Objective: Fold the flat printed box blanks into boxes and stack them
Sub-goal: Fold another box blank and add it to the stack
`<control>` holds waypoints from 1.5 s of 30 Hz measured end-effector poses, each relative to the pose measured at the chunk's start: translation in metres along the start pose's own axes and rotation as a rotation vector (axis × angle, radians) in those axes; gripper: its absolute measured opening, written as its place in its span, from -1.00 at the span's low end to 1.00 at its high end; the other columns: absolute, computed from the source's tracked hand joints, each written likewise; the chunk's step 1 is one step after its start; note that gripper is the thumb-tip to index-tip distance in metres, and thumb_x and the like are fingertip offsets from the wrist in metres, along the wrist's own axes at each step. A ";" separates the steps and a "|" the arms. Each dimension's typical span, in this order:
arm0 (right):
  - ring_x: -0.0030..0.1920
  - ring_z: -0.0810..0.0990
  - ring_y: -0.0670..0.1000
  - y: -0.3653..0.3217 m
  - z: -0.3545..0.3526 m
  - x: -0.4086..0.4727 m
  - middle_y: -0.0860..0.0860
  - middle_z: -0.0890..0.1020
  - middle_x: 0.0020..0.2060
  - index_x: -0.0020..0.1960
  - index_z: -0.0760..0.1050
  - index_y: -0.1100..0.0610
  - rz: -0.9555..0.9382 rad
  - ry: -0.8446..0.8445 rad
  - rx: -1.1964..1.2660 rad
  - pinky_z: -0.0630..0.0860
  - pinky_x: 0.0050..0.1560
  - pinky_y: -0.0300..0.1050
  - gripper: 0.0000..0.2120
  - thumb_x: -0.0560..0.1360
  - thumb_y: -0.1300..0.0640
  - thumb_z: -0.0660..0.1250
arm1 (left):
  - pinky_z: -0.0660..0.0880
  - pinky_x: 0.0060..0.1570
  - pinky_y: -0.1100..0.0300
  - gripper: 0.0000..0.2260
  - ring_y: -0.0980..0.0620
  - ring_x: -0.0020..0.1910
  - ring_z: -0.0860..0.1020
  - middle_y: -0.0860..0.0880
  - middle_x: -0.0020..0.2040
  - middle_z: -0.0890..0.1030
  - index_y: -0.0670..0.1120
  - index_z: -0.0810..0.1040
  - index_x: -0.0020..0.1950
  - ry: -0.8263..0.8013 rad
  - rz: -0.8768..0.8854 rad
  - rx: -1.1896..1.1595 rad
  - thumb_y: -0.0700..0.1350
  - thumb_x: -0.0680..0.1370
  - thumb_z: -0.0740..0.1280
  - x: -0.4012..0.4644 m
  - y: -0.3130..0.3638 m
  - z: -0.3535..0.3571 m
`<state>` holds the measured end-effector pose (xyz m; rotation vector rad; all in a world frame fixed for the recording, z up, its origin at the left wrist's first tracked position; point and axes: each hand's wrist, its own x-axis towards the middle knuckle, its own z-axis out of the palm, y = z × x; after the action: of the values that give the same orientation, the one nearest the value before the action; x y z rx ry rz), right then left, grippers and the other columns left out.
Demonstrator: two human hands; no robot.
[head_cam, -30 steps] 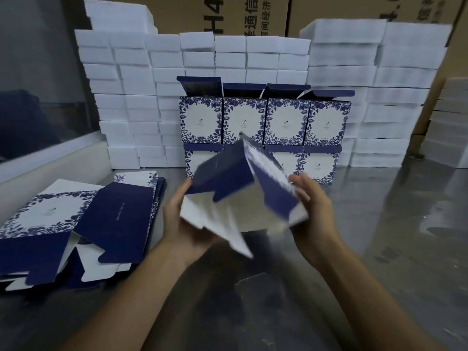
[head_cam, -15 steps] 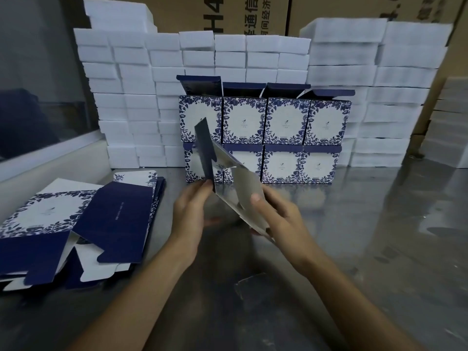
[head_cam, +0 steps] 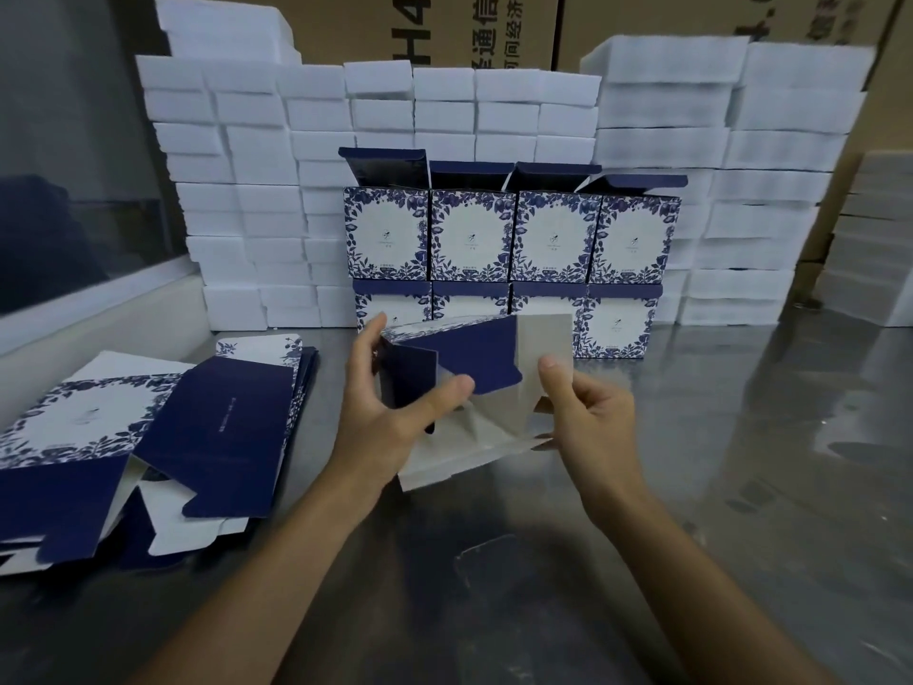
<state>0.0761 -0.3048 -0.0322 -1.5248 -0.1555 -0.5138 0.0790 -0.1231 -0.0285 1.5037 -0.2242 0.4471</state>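
Box blank, half opened with navy flaps and pale inner panels showing, held above the steel bench between both hands; left hand has its grip clamped on the left panels, thumb across the front, and right hand pinches the pale right panel under its thumb. Flat blanks lie piled on the bench to the left. Folded boxes stand stacked two rows high at the back, against white foam blocks.
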 end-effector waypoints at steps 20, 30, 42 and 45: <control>-0.14 0.61 0.04 0.014 -0.005 0.005 -0.20 0.67 -0.05 0.11 0.59 -0.14 -0.222 -0.244 -0.107 0.57 -0.25 -0.16 -0.34 0.52 0.57 0.07 | 0.57 -0.07 -0.27 -0.71 -0.02 -0.21 0.54 -0.04 -0.27 0.57 -0.06 0.49 -0.26 0.558 0.012 -0.048 0.02 0.62 0.28 0.025 0.003 -0.030; 0.08 0.60 -0.17 0.028 -0.010 0.005 -0.36 0.51 0.17 0.34 0.31 -0.46 -0.325 -0.446 -0.546 0.63 -0.05 -0.13 -0.33 0.46 0.08 0.53 | 0.61 -0.32 0.10 -0.72 0.17 -0.35 0.56 0.06 -0.34 0.59 -0.08 0.54 -0.25 0.544 0.023 -0.027 -0.01 0.63 0.29 0.028 -0.003 -0.031; -0.24 0.63 -0.12 0.025 -0.003 0.006 0.00 0.65 -0.33 -0.18 0.59 0.21 -0.307 0.011 -0.455 0.59 -0.15 0.09 -0.75 0.58 0.07 0.37 | 0.54 -0.20 -0.03 -0.74 0.05 -0.25 0.58 0.08 -0.30 0.61 0.09 0.53 -0.17 0.212 0.119 0.198 0.25 0.50 0.27 0.010 -0.011 -0.012; -0.25 0.65 -0.16 0.021 -0.006 0.006 -0.17 0.67 -0.34 -0.20 0.63 -0.02 -0.269 0.093 -0.425 0.62 -0.13 0.02 -0.87 0.53 0.02 0.45 | 0.32 -0.39 0.18 -0.61 0.12 -0.42 0.46 0.05 -0.44 0.47 0.07 0.40 -0.27 0.009 0.229 0.590 0.34 0.54 0.17 0.002 -0.023 -0.012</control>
<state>0.0884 -0.3125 -0.0489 -1.9015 -0.1891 -0.8721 0.0883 -0.1107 -0.0496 2.0615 -0.2733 0.7471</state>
